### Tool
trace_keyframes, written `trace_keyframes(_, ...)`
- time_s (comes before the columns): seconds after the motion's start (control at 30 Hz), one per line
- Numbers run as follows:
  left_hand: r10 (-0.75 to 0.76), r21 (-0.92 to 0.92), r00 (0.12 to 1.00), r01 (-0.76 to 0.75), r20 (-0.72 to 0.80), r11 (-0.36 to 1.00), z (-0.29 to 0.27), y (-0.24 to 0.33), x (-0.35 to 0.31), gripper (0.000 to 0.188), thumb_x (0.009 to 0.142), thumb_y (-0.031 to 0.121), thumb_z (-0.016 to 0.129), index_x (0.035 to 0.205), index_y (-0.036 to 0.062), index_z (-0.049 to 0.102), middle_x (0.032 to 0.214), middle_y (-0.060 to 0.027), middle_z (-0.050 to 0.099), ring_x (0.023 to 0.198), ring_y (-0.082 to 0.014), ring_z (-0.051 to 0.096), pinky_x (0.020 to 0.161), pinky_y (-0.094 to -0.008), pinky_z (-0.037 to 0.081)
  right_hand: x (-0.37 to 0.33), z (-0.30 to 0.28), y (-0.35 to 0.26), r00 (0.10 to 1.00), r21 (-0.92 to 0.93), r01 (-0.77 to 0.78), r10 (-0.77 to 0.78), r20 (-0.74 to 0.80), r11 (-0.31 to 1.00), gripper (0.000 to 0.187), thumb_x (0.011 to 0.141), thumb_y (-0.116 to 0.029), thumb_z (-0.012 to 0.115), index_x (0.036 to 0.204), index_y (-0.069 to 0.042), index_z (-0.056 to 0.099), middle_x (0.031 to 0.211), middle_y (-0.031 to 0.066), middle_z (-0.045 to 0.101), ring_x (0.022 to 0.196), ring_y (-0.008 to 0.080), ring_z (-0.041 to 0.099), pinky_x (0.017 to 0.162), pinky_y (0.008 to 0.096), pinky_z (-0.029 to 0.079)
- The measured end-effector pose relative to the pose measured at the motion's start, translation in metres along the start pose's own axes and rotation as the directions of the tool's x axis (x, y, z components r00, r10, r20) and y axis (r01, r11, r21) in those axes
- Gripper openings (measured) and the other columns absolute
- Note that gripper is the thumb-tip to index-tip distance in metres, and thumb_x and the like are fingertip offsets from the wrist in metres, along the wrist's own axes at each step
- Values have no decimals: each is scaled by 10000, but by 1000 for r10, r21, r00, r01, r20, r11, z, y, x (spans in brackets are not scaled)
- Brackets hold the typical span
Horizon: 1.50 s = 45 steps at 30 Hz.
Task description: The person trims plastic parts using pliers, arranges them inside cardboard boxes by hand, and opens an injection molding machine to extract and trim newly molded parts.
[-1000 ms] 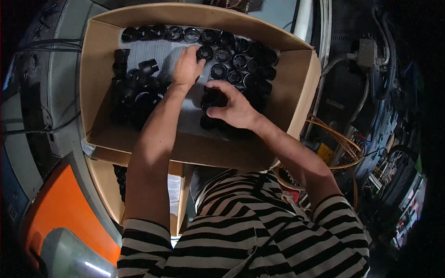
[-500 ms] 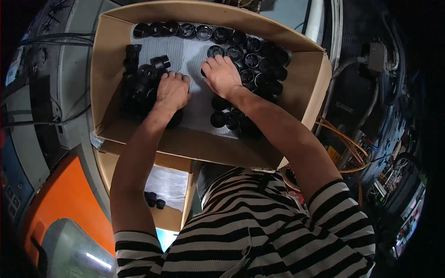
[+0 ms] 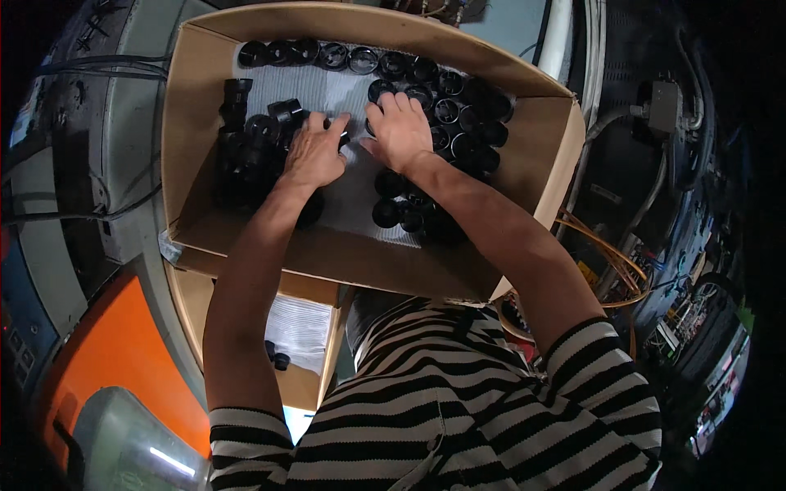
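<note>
A large cardboard box point(image 3: 372, 260) holds many short, round, hollow black plastic fittings on ribbed white lining point(image 3: 348, 200). My left hand point(image 3: 315, 155) is at the left-hand pile point(image 3: 246, 155), its thumb and fingers curled round a black fitting point(image 3: 343, 138) that is mostly hidden. Another fitting point(image 3: 285, 110) lies tilted just beyond its fingers. My right hand point(image 3: 401, 135) is at the left edge of the right-hand group, fingers bent down over a dark fitting point(image 3: 370, 128), of which only a sliver shows. Beyond that hand, fittings stand with their round openings up, such as one point(image 3: 381, 90).
A row of fittings point(image 3: 333, 56) lines the box's far wall. Below the box, nearer me, a second carton point(image 3: 307, 385) has white lining and a few black pieces point(image 3: 281, 360). An orange machine panel point(image 3: 123, 360) stands at left; orange cables point(image 3: 610, 245) hang at right.
My left hand has moved right and slightly away from me, with a black fitting now visible between its fingers. My right hand has shifted slightly right, staying over the same group.
</note>
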State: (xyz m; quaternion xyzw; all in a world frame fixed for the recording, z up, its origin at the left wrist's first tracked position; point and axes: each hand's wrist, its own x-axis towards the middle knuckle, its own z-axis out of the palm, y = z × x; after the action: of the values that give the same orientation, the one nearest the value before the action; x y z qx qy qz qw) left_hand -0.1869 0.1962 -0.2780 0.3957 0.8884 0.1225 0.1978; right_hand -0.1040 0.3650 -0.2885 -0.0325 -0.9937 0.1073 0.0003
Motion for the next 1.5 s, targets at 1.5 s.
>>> trace_keyframes(1.5, 159, -122, 984, -148, 84, 981, 33, 25, -17, 197, 839, 113, 609, 1006, 36, 538, 1132, -181, 511, 884, -422, 633, 777, -514, 520, 29, -5, 27, 890, -112, 446, -426, 164, 888, 181, 713, -203, 678, 876, -131, 706, 957, 19, 621, 1042, 216, 506, 886, 341, 375)
